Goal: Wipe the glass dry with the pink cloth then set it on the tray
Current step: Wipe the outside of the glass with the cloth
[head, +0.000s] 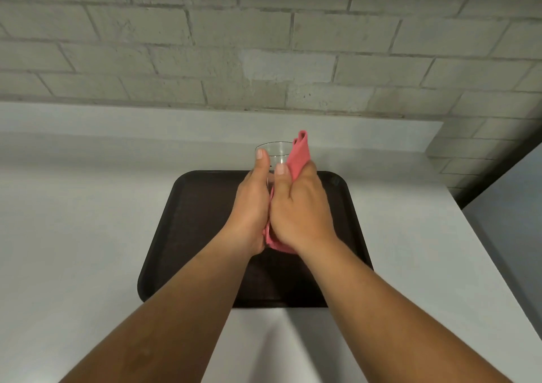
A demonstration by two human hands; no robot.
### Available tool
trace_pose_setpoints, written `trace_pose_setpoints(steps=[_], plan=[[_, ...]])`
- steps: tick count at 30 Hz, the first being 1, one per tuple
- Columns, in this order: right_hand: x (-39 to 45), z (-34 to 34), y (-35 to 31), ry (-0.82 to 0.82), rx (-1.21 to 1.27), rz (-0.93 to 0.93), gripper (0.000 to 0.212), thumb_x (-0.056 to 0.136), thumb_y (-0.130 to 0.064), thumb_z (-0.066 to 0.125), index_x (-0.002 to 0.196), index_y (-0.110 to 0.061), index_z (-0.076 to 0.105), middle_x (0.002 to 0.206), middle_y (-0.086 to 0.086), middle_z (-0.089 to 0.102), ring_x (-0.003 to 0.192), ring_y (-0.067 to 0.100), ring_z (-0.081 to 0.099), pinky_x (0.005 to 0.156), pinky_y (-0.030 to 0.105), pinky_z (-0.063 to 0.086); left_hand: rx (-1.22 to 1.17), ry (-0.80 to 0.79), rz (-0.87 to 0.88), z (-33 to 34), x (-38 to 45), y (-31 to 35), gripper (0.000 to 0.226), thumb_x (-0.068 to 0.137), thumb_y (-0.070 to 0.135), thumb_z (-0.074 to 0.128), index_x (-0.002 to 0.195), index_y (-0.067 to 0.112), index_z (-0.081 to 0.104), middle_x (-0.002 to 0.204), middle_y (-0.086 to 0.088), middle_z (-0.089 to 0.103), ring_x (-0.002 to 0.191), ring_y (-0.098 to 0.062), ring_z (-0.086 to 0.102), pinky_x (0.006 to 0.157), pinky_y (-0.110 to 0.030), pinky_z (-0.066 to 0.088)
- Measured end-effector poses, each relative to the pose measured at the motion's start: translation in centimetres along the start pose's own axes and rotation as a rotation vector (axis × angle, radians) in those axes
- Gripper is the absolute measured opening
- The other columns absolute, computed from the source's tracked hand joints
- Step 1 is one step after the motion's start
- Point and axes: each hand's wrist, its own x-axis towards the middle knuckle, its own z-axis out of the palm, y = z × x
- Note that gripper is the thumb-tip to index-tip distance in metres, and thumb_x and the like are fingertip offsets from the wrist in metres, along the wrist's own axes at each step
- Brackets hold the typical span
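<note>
Brick wall (264,45), painted pale, closes off the far side. White worktop (88,206) runs from it toward the camera; its right edge drops off along a diagonal at the right of the view, and the wall steps forward at the far right corner. Open white surface lies left and right of the tray, more of it on the left.

Dark tray (190,236), rounded corners, raised rim, sits square in the middle of the worktop, well apart from the wall. Much of its floor is covered by the forearms.

Both forearms reach in from the bottom and meet over the tray's far half. Left hand (252,206): grip closed round the glass (274,154), thumb lying up its near side. Glass is clear, upright, held above the tray's far edge. Right hand (299,206): grip clenched on the pink cloth (299,157), pressing it to the glass's right side; cloth ends stick out above and below the fist
</note>
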Motion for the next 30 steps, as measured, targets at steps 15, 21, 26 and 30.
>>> trace_pose_setpoints(steps=[15, 21, 26, 30], plan=[[0.4, -0.1, 0.1, -0.054, 0.016, -0.037, 0.059, 0.105, -0.058, 0.030, 0.148, -0.019, 0.040, 0.130, 0.000, 0.062, 0.109, 0.016, 0.063, 0.081, 0.026, 0.043, 0.016, 0.005, 0.096, -0.5, 0.7, -0.1, 0.067, 0.107, 0.070, 0.039, 0.102, 0.020, 0.084, 0.092, -0.006, 0.088, 0.091, -0.017, 0.085, 0.076, -0.030, 0.064], [2.9, -1.6, -0.7, -0.035, 0.318, 0.196, 0.072, 0.102, -0.068, 0.021, 0.100, -0.018, 0.073, 0.088, 0.007, 0.078, 0.091, 0.024, 0.075, 0.091, 0.046, 0.057, 0.045, -0.092, 0.158, -0.4, 0.6, -0.5, 0.066, 0.089, 0.084, 0.050, 0.102, 0.024, 0.073, 0.087, 0.003, 0.087, 0.088, -0.015, 0.085, 0.070, -0.026, 0.065], [2.1, -1.5, 0.0, -0.103, 0.410, 0.375, 0.068, 0.104, -0.064, 0.025, 0.093, -0.021, 0.076, 0.083, 0.005, 0.082, 0.089, 0.024, 0.078, 0.095, 0.050, 0.057, -0.027, -0.048, 0.098, 0.0, -0.1, -0.6, 0.094, 0.074, 0.085, 0.068, 0.121, 0.004, 0.069, 0.102, -0.008, 0.087, 0.098, -0.024, 0.085, 0.086, -0.041, 0.068], [0.0, -0.1, 0.5, -0.096, -0.028, -0.018, 0.061, 0.104, -0.059, 0.026, 0.153, -0.025, 0.040, 0.138, 0.003, 0.062, 0.119, 0.021, 0.064, 0.096, 0.039, 0.050, -0.006, 0.019, 0.016, -0.3, 0.4, -0.8, 0.071, 0.095, 0.076, 0.058, 0.115, 0.010, 0.077, 0.085, -0.001, 0.085, 0.083, -0.017, 0.084, 0.077, -0.037, 0.066]])
